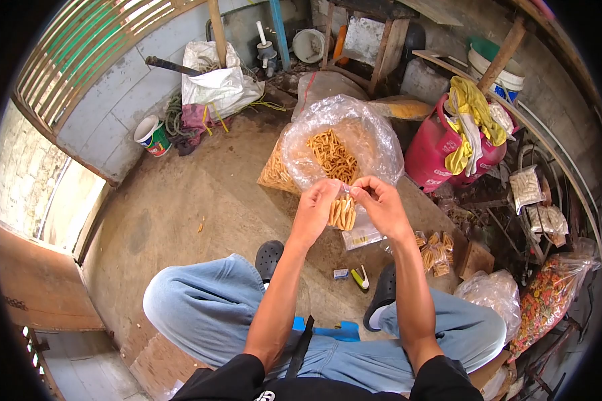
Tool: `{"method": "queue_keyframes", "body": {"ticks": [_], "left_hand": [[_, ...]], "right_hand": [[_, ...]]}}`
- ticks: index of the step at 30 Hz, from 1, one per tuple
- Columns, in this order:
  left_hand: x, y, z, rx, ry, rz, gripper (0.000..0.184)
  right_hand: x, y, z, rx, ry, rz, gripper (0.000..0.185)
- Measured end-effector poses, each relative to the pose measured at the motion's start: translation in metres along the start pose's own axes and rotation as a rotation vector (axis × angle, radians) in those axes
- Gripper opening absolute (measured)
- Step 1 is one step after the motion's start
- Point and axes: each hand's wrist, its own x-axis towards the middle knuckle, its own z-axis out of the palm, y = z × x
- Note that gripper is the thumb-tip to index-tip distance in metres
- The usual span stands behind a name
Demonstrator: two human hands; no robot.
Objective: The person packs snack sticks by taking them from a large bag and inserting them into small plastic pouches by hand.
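Observation:
Between my two hands is a small clear plastic bag (342, 213) filled with yellow-brown snack sticks. My left hand (316, 211) grips its upper left side, fingers closed. With thumb and fingers pinched, my right hand (380, 206) holds the top right edge. Just beyond them a large clear plastic sack (374, 144) stands open, with many loose snack sticks (332, 155) inside. Flat plastic packets (364, 235) lie under my hands. On the floor between my shoes are a green stapler (360, 278) and a small blue-and-white box (341, 274).
Several filled snack packets (437, 254) lie right of my right forearm. Pink gas cylinders (431, 148) draped with a yellow cloth (460, 157) stand farther right. A white sack (217, 83) and a small bucket (153, 136) are by the left wall. A colourful packed bag (548, 294) leans at right.

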Motion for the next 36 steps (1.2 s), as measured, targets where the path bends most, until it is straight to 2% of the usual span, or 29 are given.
{"method": "queue_keyframes", "body": {"ticks": [2, 5, 9, 15, 19, 23, 26, 28, 29, 31, 33, 35, 36], "left_hand": [[0.0, -0.005, -0.001, 0.066, -0.075, 0.057, 0.013], [0.003, -0.013, -0.002, 0.112, -0.06, 0.03, 0.011], [0.007, -0.024, -0.006, 0.014, -0.006, -0.072, 0.011], [0.009, -0.033, -0.007, 0.025, 0.004, -0.15, 0.012], [0.007, -0.037, -0.004, 0.063, 0.014, -0.153, 0.012], [0.007, -0.042, 0.0, -0.026, 0.027, -0.142, 0.011], [0.009, -0.047, -0.002, -0.08, 0.036, -0.159, 0.01], [0.009, -0.048, -0.004, -0.079, 0.039, -0.161, 0.01], [0.009, -0.047, -0.004, -0.074, 0.032, -0.153, 0.01], [0.01, -0.047, -0.004, -0.068, 0.022, -0.142, 0.01], [0.013, -0.049, -0.006, -0.033, 0.018, -0.112, 0.011], [0.013, -0.043, -0.004, -0.023, 0.015, -0.11, 0.011], [0.012, -0.04, -0.004, -0.014, 0.013, -0.112, 0.011]], "right_hand": [[0.0, 0.002, -0.001, 0.031, -0.002, 0.012, 0.009], [0.001, 0.007, -0.003, 0.027, -0.008, 0.006, 0.009], [-0.001, 0.015, -0.005, -0.013, 0.002, 0.031, 0.009], [-0.002, 0.023, -0.006, 0.023, 0.019, 0.066, 0.01], [-0.003, 0.032, -0.008, 0.065, 0.043, 0.103, 0.009], [-0.002, 0.038, -0.012, 0.119, 0.024, 0.105, 0.011], [0.001, 0.044, -0.019, 0.107, 0.102, 0.142, 0.018], [0.003, 0.075, -0.035, -0.061, 0.201, 0.243, 0.032], [0.001, 0.107, -0.048, -0.061, 0.204, 0.243, 0.032], [-0.013, 0.187, -0.067, -0.746, -0.041, 0.33, 0.048], [-0.041, 0.222, -0.056, -0.933, -0.269, 0.569, 0.055], [-0.069, 0.244, -0.041, -1.049, -0.604, 0.709, 0.068], [-0.084, 0.237, -0.025, -1.103, -0.572, 0.758, 0.076]]}}
